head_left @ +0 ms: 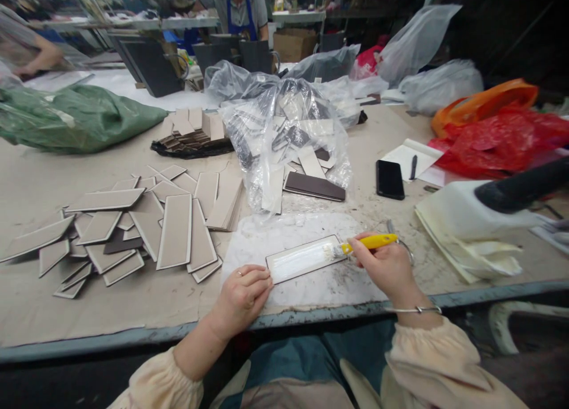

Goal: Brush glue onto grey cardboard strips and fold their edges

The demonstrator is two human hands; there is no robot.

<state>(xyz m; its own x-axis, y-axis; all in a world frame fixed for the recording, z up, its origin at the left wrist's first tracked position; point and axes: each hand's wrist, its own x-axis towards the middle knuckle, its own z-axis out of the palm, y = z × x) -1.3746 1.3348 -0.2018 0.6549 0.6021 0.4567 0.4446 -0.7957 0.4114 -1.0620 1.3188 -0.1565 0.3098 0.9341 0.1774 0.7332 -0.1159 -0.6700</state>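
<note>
A flat rectangular panel [297, 263] with a dark edge lies on a white sheet [249, 234] before me, its upper face coated with something wet and white. At its left end, the curled fingers of my left hand [246, 293] pinch and steady it. My right hand [386, 265] grips a paintbrush [371, 241] by its yellow handle, and the bristles touch the panel near its right end. Partly hidden behind that hand is a metal tool with a ring. To the left lies a loose pile of beige panels [175, 231] with pale borders.
A clear plastic bag [262, 154] of panels lies beyond the sheet, near stacked beige pieces [191, 127]. Rightward are a phone [390, 179], a pen [413, 167], a white cut-open jug [466, 219] and a red bag [507, 139]. A green bag [75, 118] lies far left; co-workers are beyond.
</note>
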